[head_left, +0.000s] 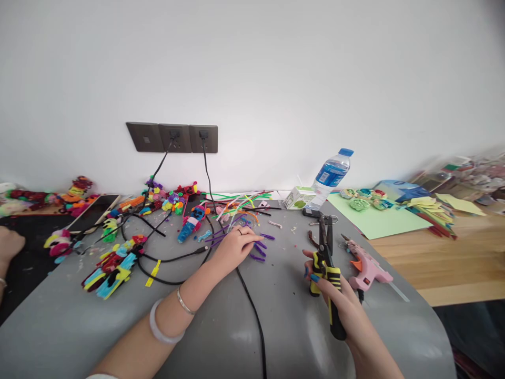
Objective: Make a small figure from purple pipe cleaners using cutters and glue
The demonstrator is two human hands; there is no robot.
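My left hand (pixel 235 247), wearing a ring, reaches down onto several short purple pipe cleaner pieces (pixel 258 258). Its fingers are together and point right; their undersides are hidden, so what they pinch does not show. Longer purple pipe cleaners (pixel 216 239) lie just left of these fingers. In my right hand (pixel 341 300) is a pair of pliers (pixel 326 271) with yellow and black handles, jaws pointing away from me, held above the grey table (pixel 292 326). A pink hot glue gun (pixel 371 271) rests right of the pliers.
Black cables (pixel 252 305) cross the table from the wall sockets (pixel 173 138). Colourful pipe cleaner figures (pixel 114 268) and a phone (pixel 94 210) lie left. Behind stand a drink carton (pixel 299 198) and a tilted water bottle (pixel 330 176). Another person's hand (pixel 10 245) is far left.
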